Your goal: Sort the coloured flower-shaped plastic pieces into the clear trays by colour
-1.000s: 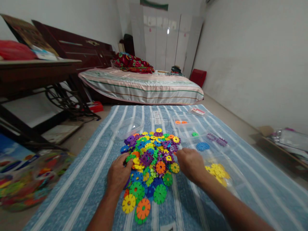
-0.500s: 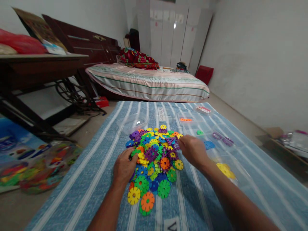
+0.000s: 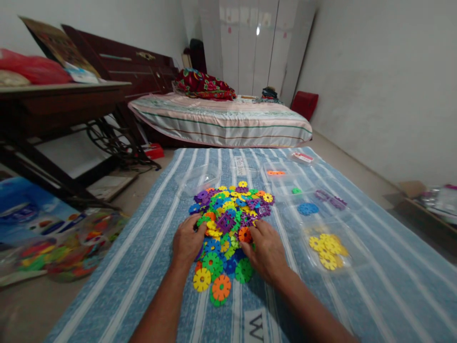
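Note:
A heap of notched plastic discs point(image 3: 224, 205) in green, yellow, blue, orange and purple lies on the striped cloth. My left hand point(image 3: 187, 238) rests at the heap's left side, its fingers curled in around a green disc point(image 3: 203, 220). On the right side, my right hand point(image 3: 266, 247) reaches into the heap. Its thumb and forefinger stand apart beside an orange disc point(image 3: 244, 234), touching or nearly touching it. Purple square-shaped pieces point(image 3: 225, 222) lie between the hands. At the near end are a yellow disc point(image 3: 202, 279) and a larger-looking orange disc point(image 3: 221, 287).
Right of the heap, a clear tray point(image 3: 360, 247) contains yellow discs point(image 3: 330, 248). Other clear containers hold a blue disc point(image 3: 307, 208), purple pieces point(image 3: 331, 199) and orange pieces point(image 3: 276, 173). A clear container point(image 3: 182, 178) stands back left. Bagged pieces point(image 3: 85, 247) lie left of the table.
My right hand has come from the heap's far right edge back toward me, down to the orange disc. My left hand has stayed at the green disc. The view has shifted slightly.

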Motion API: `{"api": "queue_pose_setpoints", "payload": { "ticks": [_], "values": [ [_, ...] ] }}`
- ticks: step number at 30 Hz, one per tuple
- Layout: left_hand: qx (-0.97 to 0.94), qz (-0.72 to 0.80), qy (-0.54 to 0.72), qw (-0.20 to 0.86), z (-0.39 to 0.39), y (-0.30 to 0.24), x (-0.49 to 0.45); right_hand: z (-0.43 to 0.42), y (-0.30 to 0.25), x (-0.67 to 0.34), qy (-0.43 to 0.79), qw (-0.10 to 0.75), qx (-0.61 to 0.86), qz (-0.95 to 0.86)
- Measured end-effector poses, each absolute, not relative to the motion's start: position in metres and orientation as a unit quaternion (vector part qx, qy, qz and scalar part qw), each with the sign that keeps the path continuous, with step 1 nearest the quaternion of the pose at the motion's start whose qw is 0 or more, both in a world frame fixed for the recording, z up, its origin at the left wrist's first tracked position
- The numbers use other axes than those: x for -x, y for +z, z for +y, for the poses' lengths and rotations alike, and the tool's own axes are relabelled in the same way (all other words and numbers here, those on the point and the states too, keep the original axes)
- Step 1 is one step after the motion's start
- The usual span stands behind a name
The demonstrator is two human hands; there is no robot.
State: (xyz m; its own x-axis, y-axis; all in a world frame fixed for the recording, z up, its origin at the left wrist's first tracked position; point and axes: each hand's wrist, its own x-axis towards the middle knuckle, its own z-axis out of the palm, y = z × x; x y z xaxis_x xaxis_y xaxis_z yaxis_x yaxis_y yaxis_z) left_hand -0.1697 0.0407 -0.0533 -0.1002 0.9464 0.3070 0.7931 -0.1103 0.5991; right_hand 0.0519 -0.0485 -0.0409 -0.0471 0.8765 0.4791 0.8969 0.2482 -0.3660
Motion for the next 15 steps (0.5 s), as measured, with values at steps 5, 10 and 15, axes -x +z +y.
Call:
{"api": "queue_pose_setpoints", "payload": {
  "ticks": [5, 10, 15],
  "values": [
    [-0.663, 0.659, 0.338, 0.110, 0.040, -0.052, 0.169, -0.041, -0.050, -0.041, -0.023, 0.314, 0.619, -0.719],
    [-0.665, 0.655, 0.345, 0.101, 0.040, -0.053, 0.169, -0.044, -0.061, -0.040, -0.034, 0.337, 0.617, -0.711],
    [-0.659, 0.660, 0.347, 0.100, 0.040, -0.051, 0.168, -0.048, -0.057, -0.040, -0.018, 0.361, 0.598, -0.715]
  ]
}}
